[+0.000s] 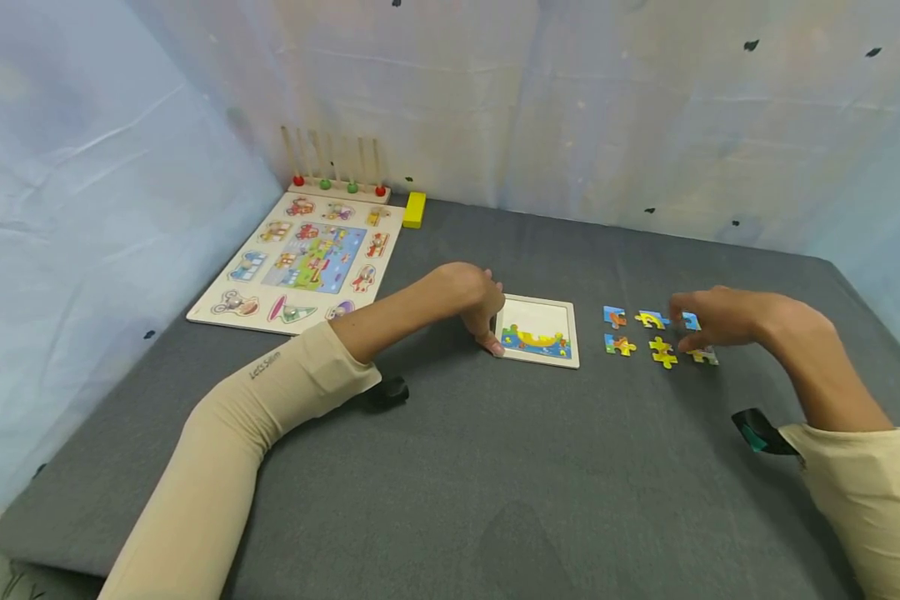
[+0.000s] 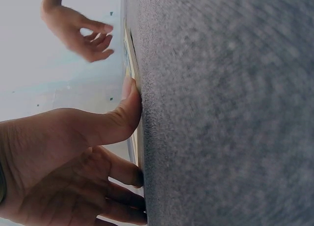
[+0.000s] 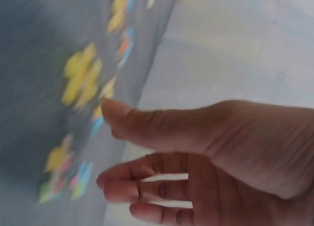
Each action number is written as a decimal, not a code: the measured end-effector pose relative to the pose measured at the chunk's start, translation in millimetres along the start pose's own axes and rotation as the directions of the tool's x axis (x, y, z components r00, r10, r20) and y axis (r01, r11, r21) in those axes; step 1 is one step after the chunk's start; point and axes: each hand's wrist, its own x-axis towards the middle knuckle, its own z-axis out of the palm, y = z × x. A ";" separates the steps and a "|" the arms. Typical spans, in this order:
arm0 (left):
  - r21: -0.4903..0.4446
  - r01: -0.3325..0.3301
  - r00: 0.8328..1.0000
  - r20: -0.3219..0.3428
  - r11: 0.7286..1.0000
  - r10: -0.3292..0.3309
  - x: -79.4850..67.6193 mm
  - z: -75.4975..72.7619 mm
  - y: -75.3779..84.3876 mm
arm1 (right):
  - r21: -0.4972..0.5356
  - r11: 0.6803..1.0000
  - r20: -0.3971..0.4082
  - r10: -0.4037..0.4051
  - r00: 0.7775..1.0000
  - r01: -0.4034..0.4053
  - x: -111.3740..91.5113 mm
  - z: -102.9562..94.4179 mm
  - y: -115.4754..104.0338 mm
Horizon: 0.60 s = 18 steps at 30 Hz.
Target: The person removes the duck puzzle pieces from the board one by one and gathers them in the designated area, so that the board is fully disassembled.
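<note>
A small wooden puzzle tray [image 1: 528, 312] lies on the grey table, with a row of joined blue and yellow pieces [image 1: 537, 342] along its near side. My left hand [image 1: 482, 307] holds the tray at its left edge; in the left wrist view the thumb [image 2: 128, 111] lies on the rim and the other fingers reach down beside it. My right hand [image 1: 727, 317] hovers over the loose jigsaw pieces to the right, partly covering the rightmost ones. Thumb and fingers are apart with nothing between them in the right wrist view, close to a yellow piece [image 3: 82, 74].
Several loose pieces, among them a yellow one [image 1: 663, 353] and an orange-blue one [image 1: 614, 316], lie in two rows. A larger picture board [image 1: 270, 312], a pegged stand [image 1: 337, 191] with red and green beads and a yellow block [image 1: 414, 210] occupy the back left. Draped cloth [image 1: 555, 125] backs the table.
</note>
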 end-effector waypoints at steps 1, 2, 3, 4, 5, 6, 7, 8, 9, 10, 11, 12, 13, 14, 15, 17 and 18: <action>-0.001 0.000 1.000 0.001 1.000 0.000 -0.3 -0.2 0.2 | 0.004 1.000 -0.013 -0.018 1.000 0.018 0.7 -3.4 -6.9; -0.001 0.003 1.000 0.001 1.000 -0.003 -0.6 -0.4 0.3 | 0.012 0.999 -0.027 -0.041 0.999 0.042 1.9 -6.9 -14.0; 0.000 0.004 1.000 0.001 1.000 -0.004 -0.7 -0.6 0.4 | 0.018 0.997 -0.041 -0.074 0.996 0.075 3.8 -10.2 -21.1; 0.000 0.006 1.000 0.000 1.000 -0.006 -1.0 -0.6 0.3 | 0.023 0.995 -0.053 -0.100 0.994 0.101 6.2 -14.0 -29.4; 0.003 0.006 1.000 -0.001 1.000 -0.006 -1.1 -0.6 0.2 | 0.028 0.991 -0.064 -0.129 0.990 0.131 8.7 -17.5 -37.6; 0.001 0.008 1.000 -0.002 1.000 -0.008 -1.1 -0.4 0.1 | 0.028 0.986 -0.081 -0.161 0.984 0.164 12.2 -20.5 -46.2; -0.001 0.011 1.000 -0.004 1.000 -0.011 -1.0 -0.2 0.1 | 0.021 0.980 -0.097 -0.195 0.976 0.198 15.6 -23.3 -55.0; -0.001 0.012 1.000 -0.007 1.000 -0.012 -0.9 -0.1 0.1 | 0.011 0.973 -0.111 -0.230 0.967 0.232 19.4 -25.7 -63.5; -0.001 0.014 1.000 -0.010 1.000 -0.014 -0.9 0.0 0.1 | -0.004 0.964 -0.120 -0.264 0.957 0.266 23.5 -27.6 -72.0; 0.000 0.014 1.000 -0.013 1.000 -0.014 -0.7 0.4 0.3 | -0.014 0.955 -0.127 -0.296 0.947 0.297 28.1 -28.5 -80.6; 0.003 0.014 1.000 -0.014 1.000 -0.014 -0.4 0.9 0.4 | -0.028 0.943 -0.134 -0.331 0.934 0.331 33.0 -28.8 -88.2; 0.001 0.016 1.000 -0.017 1.000 -0.016 -0.2 1.1 0.5 | -0.043 0.933 -0.137 -0.361 0.922 0.358 38.2 -28.6 -95.6; 0.002 0.017 1.000 -0.021 1.000 -0.017 -0.1 1.4 0.6 | -0.051 0.922 -0.134 -0.387 0.912 0.384 43.2 -27.9 -102.2; 0.002 0.020 1.000 -0.023 1.000 -0.020 0.0 1.6 0.7 | -0.052 0.912 -0.128 -0.409 0.903 0.406 48.2 -26.9 -108.3; 0.002 0.023 0.999 -0.025 1.000 -0.023 0.2 1.7 0.8 | -0.049 0.906 -0.118 -0.423 0.898 0.420 53.0 -25.5 -113.8; 0.004 0.027 0.999 -0.029 1.000 -0.027 0.9 2.1 0.6 | -0.046 0.904 -0.087 -0.428 0.900 0.425 61.3 -22.3 -122.4; -0.001 0.029 0.999 -0.033 1.000 -0.029 0.9 2.2 0.6 | -0.046 0.907 -0.072 -0.421 0.904 0.419 64.7 -20.8 -125.8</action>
